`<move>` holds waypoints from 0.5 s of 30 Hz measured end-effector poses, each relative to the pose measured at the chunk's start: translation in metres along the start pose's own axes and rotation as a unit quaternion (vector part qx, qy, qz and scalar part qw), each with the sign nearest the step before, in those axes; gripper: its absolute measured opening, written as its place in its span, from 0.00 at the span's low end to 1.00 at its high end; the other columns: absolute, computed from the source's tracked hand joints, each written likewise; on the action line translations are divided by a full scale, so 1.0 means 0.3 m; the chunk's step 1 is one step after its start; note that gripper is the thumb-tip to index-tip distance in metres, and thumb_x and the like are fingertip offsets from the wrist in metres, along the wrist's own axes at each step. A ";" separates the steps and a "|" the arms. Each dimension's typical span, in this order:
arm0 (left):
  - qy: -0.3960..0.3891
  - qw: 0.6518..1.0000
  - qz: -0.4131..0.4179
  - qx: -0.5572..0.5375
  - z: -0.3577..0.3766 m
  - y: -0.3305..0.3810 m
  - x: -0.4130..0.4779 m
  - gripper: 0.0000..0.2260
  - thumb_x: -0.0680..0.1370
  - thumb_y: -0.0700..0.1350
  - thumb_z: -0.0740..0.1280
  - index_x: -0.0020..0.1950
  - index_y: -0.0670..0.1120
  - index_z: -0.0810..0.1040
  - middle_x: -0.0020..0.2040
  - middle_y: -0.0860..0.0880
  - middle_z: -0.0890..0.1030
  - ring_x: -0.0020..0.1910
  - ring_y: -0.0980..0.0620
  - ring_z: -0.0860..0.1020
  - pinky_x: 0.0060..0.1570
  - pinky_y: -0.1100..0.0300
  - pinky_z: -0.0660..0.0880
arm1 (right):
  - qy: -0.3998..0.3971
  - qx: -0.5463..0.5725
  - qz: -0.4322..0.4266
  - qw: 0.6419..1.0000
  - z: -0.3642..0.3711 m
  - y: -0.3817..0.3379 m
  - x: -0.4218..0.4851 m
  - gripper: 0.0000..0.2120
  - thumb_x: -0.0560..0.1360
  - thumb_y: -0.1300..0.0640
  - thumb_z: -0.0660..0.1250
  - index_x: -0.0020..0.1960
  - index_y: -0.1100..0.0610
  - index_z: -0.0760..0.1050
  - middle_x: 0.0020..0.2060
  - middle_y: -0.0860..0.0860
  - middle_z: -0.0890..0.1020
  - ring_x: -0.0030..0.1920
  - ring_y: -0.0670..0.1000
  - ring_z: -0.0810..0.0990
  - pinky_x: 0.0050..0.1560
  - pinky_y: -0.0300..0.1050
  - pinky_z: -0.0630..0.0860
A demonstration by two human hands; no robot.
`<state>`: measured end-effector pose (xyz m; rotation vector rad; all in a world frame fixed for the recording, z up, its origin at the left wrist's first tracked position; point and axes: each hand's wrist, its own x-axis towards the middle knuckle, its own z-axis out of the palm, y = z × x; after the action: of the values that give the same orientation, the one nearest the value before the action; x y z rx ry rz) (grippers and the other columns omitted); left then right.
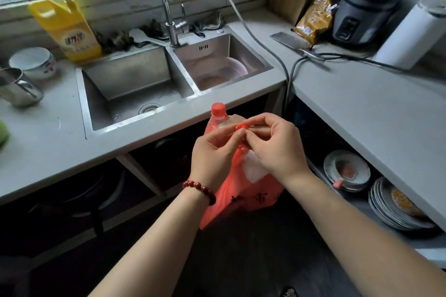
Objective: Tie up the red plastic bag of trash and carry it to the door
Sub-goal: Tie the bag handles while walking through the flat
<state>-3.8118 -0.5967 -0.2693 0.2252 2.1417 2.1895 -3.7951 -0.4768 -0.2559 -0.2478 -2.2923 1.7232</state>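
My left hand (214,149) and right hand (275,144) both pinch the twisted handles of the red plastic bag (241,196), held low before the surface (362,108) by the sink (125,72); a red-capped bottle (218,111) juts from its mouth; stacked plates (347,171) crowd the shelf rightward.

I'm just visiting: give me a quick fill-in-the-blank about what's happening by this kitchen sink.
The left hand and right hand pinch the top of the ____ plastic bag.
A ____ with a red cap pokes out of it.
The bead bracelet sits on the ____ wrist.
Missing: red; bottle; left.
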 end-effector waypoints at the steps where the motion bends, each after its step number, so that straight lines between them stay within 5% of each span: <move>1: 0.003 1.000 0.000 0.002 -0.002 0.018 0.001 0.06 0.73 0.45 0.70 0.42 0.57 0.84 0.39 0.58 0.85 0.42 0.61 0.83 0.40 0.71 0.75 | 0.019 -0.025 -0.016 0.999 -0.005 -0.020 -0.001 0.05 0.69 0.61 0.73 0.39 0.52 0.80 0.31 0.44 0.85 0.33 0.40 0.83 0.38 0.33 0.79; 6: 0.029 0.999 0.020 0.032 -0.011 0.075 -0.003 0.03 0.71 0.46 0.72 0.40 0.54 0.84 0.34 0.58 0.85 0.36 0.60 0.83 0.35 0.71 0.75 | 0.082 -0.085 -0.048 0.992 -0.044 -0.083 -0.010 0.04 0.65 0.54 0.76 0.35 0.52 0.82 0.28 0.43 0.83 0.27 0.37 0.79 0.27 0.26 0.71; 11: 0.050 0.997 0.040 0.046 -0.001 0.124 -0.030 0.03 0.72 0.45 0.71 0.42 0.52 0.84 0.35 0.56 0.84 0.37 0.59 0.82 0.38 0.70 0.76 | 0.040 -0.072 -0.032 0.996 -0.051 -0.115 -0.029 0.03 0.68 0.55 0.74 0.42 0.49 0.82 0.31 0.45 0.83 0.33 0.41 0.82 0.37 0.36 0.80; 15: 0.083 0.991 0.050 0.095 -0.017 0.158 -0.053 0.03 0.73 0.46 0.70 0.44 0.51 0.84 0.38 0.53 0.85 0.39 0.55 0.83 0.41 0.65 0.78 | -0.006 -0.074 -0.052 0.996 -0.039 -0.155 -0.031 0.02 0.69 0.55 0.72 0.40 0.48 0.82 0.31 0.43 0.84 0.32 0.39 0.81 0.34 0.28 0.74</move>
<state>-3.7944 -0.6053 -0.2229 0.1690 2.4834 2.1242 -3.7816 -0.4820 -0.2093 -0.1425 -2.4004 1.5111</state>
